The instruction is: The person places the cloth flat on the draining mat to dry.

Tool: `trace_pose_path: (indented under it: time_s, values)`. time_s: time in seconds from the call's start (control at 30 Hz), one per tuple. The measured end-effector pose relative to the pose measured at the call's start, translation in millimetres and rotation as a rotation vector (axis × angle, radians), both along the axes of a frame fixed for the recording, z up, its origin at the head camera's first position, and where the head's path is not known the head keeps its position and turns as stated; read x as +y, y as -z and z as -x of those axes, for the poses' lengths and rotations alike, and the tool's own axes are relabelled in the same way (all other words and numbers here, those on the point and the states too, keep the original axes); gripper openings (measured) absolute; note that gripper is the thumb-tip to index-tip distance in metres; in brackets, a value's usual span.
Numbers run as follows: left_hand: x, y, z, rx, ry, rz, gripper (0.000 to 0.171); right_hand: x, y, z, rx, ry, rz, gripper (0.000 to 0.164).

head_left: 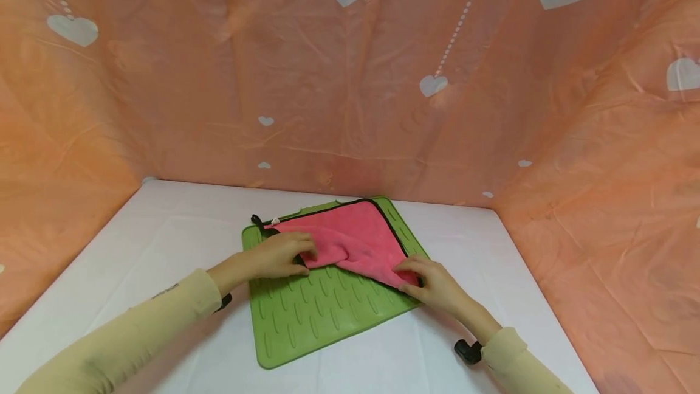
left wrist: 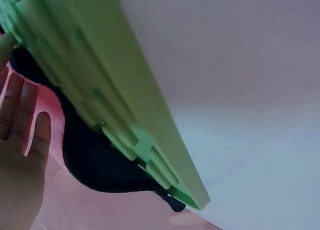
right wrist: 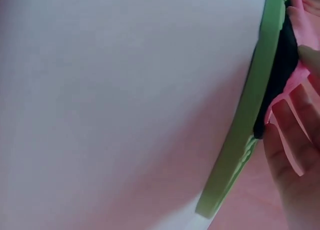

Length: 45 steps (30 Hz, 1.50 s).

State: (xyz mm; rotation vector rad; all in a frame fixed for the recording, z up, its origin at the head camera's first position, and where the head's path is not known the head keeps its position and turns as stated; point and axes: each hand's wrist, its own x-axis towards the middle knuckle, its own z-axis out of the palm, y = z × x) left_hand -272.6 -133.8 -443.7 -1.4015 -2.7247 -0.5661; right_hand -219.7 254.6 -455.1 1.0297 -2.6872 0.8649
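Note:
A pink cloth (head_left: 355, 233) with black edging lies over a green ridged mat (head_left: 306, 315), its near side rumpled and raised in the middle. My left hand (head_left: 281, 254) holds the cloth's near left part between thumb and fingers. At the near right corner, my right hand (head_left: 434, 284) pinches the cloth. The left wrist view shows the black edging (left wrist: 100, 160) bowed up beside the mat, with my left fingers (left wrist: 42, 132) against the pink side. In the right wrist view, my right thumb (right wrist: 310, 58) touches the cloth near its dark border (right wrist: 282, 60).
The mat lies at an angle on a white-covered table (head_left: 180, 230). An orange curtain (head_left: 350, 78) with pale hearts stands behind and at both sides. A black loop (head_left: 256, 221) sticks out at the cloth's far left corner. Dark wrist-worn gear (head_left: 468, 351) shows under the right sleeve.

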Motion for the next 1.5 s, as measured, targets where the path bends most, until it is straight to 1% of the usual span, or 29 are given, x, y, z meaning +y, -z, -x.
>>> trace_pose_path:
  time_s: [0.17, 0.3, 0.4, 0.53, 0.67, 0.83, 0.93, 1.1, 1.17, 1.27, 1.37, 1.5]
  values:
    - [0, 3.0, -1.6, 0.024, 0.02, 0.024, 0.023, 3, 2.7, -2.3, -0.027, -0.001, -0.026, 0.03]
    - [1, 3.6, -1.3, 0.055, 0.045, 0.014, 0.016, 3, 2.4, -2.7, -0.02, 0.004, -0.047, 0.027]
    - [0, 4.1, -1.3, 0.064, 0.053, 0.003, 0.013, 2, 1.1, -2.2, -0.026, 0.016, -0.066, 0.024]
    - [-1, 2.9, -1.8, 0.031, 0.026, -0.022, 0.012, 3, -0.6, -0.3, -0.054, 0.042, -0.068, 0.023]
    - [-3, -3.4, -2.5, -0.012, -0.014, -0.061, 0.013, 5, -1.7, 2.5, -0.062, 0.057, -0.03, 0.022]
    - [-7, -13.9, -5.4, -0.064, -0.054, -0.11, 0.014, 7, -2.8, 7.7, -0.018, 0.06, 0.059, 0.023]
    - [-10, -18.8, -7.4, -0.081, -0.058, -0.155, 0.014, 7, -4.5, 11.2, 0.018, 0.061, 0.097, 0.023]
    - [-19, -26.3, -10.0, -0.11, -0.064, -0.232, 0.014, 8, -7.6, 17.8, 0.082, 0.07, 0.132, 0.02]
    - [-22, -27.9, -8.6, -0.139, -0.079, -0.263, 0.013, 8, -8.6, 22.0, 0.089, 0.082, 0.135, 0.018]
    - [-26, -27.5, -2.6, -0.171, -0.112, -0.286, 0.012, 7, -9.8, 30.2, 0.057, 0.122, 0.124, 0.016]
    - [-27, -24.1, 6.3, -0.174, -0.139, -0.272, 0.011, 5, -11.0, 39.6, -0.005, 0.181, 0.09, 0.014]
    - [-27, -15.3, 19.8, -0.176, -0.157, -0.232, 0.011, 1, -10.3, 52.5, -0.104, 0.237, 0.043, 0.014]
